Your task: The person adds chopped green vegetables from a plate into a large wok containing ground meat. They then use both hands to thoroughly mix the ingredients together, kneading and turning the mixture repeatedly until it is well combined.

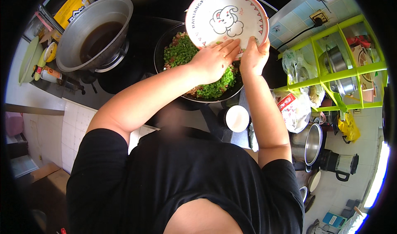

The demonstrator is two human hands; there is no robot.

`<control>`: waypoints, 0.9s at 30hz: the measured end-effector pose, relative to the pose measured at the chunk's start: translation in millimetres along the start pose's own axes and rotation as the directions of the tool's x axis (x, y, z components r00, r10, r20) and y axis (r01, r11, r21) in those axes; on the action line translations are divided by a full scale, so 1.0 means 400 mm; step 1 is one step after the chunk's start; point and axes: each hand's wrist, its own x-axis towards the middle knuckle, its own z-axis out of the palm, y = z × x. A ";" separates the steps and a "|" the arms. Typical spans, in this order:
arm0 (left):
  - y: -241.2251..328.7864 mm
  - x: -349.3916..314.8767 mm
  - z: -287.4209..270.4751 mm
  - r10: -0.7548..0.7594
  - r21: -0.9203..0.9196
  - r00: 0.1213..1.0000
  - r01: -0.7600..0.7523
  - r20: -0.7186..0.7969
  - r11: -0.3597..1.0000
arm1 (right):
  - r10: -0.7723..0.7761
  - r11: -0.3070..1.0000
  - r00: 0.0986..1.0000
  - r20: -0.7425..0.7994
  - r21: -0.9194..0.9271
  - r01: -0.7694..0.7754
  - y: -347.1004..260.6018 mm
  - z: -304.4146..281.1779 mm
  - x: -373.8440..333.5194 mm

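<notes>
My right hand (254, 60) grips the lower rim of a white plate (225, 21) with a red edge and a cartoon drawing. It holds the plate tilted over a black frying pan (157, 56). My left hand (213, 63) reaches across with its fingers stretched out, touching the plate's lower inside. In the pan lie finely chopped green vegetables (180, 54), over what looks like crumbly brownish mince (170, 43). A brighter green heap (215, 89) lies below my hands. Plate and left forearm hide parts of the pan.
A large metal basin (66, 48) of dark liquid sits on the stove at the left. Close to my right forearm is a white cup (237, 119). A green rack (335, 79) with pots and plastic bags (295, 114) stands at the right, near a blender (343, 164).
</notes>
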 end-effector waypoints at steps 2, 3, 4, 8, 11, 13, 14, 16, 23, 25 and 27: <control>-0.015 -0.033 -0.007 0.009 0.109 0.994 -0.021 0.108 0.994 | 0.004 1.000 0.999 -0.049 0.021 -0.003 0.001 -0.015 0.018; -0.033 -0.057 -0.006 0.065 0.176 0.991 -0.085 0.117 0.981 | -0.037 0.999 0.999 -0.031 0.029 0.038 0.011 -0.031 0.028; -0.043 -0.071 -0.019 0.063 0.183 0.990 -0.086 0.129 0.979 | -0.043 0.999 0.998 -0.047 0.024 0.045 0.017 -0.041 0.033; -0.055 -0.081 -0.065 -0.035 -0.095 0.982 0.054 0.187 0.994 | 0.033 0.999 0.992 -0.121 0.011 -0.032 0.027 -0.065 0.037; -0.047 -0.057 -0.050 -0.180 -0.214 0.984 0.177 0.005 0.961 | 0.144 0.986 0.976 -0.165 0.109 -0.127 0.007 -0.044 0.025; -0.022 -0.040 -0.055 -0.323 -0.292 0.940 0.341 0.109 0.894 | 0.136 0.980 0.975 -0.175 0.169 -0.106 0.030 -0.044 0.025; -0.011 -0.030 -0.054 -0.386 -0.323 0.908 0.420 0.164 0.848 | 0.152 0.972 0.974 -0.166 0.205 -0.117 0.029 -0.044 0.022; 0.002 -0.018 -0.034 -0.349 -0.347 0.860 0.477 0.371 0.807 | 0.191 0.948 0.972 -0.135 0.283 -0.147 0.012 -0.029 0.001; 0.052 0.011 0.000 -0.291 -0.720 0.892 0.452 0.347 0.526 | 0.335 0.853 0.942 0.019 0.419 -0.312 -0.047 -0.022 -0.059; 0.046 0.004 -0.003 -0.260 -0.813 0.894 0.441 0.364 0.381 | 0.340 0.842 0.940 0.042 0.430 -0.324 -0.053 -0.022 -0.060; 0.029 -0.008 -0.001 -0.213 -0.878 0.938 0.333 0.272 0.346 | 0.330 0.838 0.942 0.057 0.442 -0.320 -0.041 -0.025 -0.058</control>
